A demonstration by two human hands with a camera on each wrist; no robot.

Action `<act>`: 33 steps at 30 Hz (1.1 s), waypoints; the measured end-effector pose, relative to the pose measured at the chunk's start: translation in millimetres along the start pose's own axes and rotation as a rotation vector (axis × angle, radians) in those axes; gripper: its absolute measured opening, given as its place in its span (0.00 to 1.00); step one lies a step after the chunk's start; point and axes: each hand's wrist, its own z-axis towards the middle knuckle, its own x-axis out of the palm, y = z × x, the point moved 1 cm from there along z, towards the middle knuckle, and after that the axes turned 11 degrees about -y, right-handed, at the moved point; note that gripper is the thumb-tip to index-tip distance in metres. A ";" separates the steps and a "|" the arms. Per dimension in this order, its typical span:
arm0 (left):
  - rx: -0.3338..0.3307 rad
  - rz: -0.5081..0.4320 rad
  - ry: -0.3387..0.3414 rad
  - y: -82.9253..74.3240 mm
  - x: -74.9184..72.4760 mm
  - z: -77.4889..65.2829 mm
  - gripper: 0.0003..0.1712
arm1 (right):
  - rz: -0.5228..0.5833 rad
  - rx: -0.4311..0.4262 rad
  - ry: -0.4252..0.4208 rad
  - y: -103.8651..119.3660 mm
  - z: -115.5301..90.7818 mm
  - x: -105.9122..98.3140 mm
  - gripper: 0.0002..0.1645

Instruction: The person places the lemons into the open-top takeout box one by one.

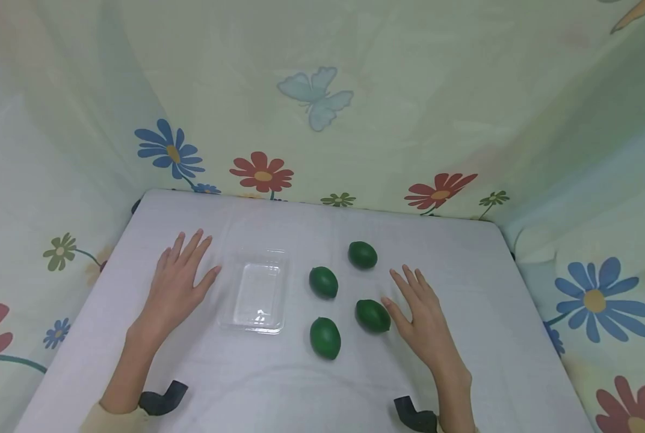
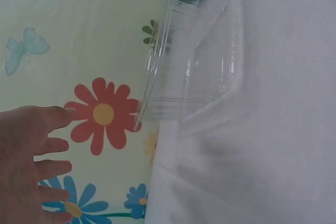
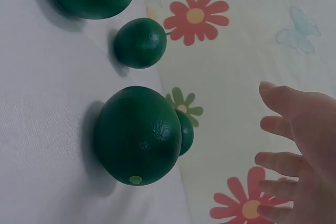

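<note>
A clear plastic container [image 1: 257,293] sits on the white table, its inside bare; in the left wrist view the same container [image 2: 210,61] shows its thin rim and low walls. Just left of it my left hand [image 1: 178,282] is held with spread, straight fingers and grips nothing. Several green limes lie to the container's right: a far lime [image 1: 363,255], a middle lime [image 1: 324,282], a near lime [image 1: 325,338] and a right lime [image 1: 373,316]. My right hand [image 1: 420,313] hovers beside the right lime, fingers extended and holding nothing, its thumb tip close to that lime.
The table [image 1: 490,288] is covered in white cloth. A curtain [image 1: 382,138] printed with flowers and a butterfly hangs behind its far edge and along both sides. Black curved pieces, a left one [image 1: 162,398] and a right one [image 1: 416,415], stick out at my wrists.
</note>
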 end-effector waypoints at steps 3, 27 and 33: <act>-0.045 -0.036 0.038 1.9 4.6 0.4 0.37 | -0.001 -0.003 -0.004 -0.7 -1.0 0.4 0.37; -0.399 -0.295 0.302 6.7 58.9 -6.9 0.33 | -0.005 0.016 0.021 -2.6 -3.6 1.7 0.34; -0.415 -0.321 0.262 6.7 65.1 -9.4 0.26 | -0.004 0.020 0.025 -2.4 -4.1 2.3 0.34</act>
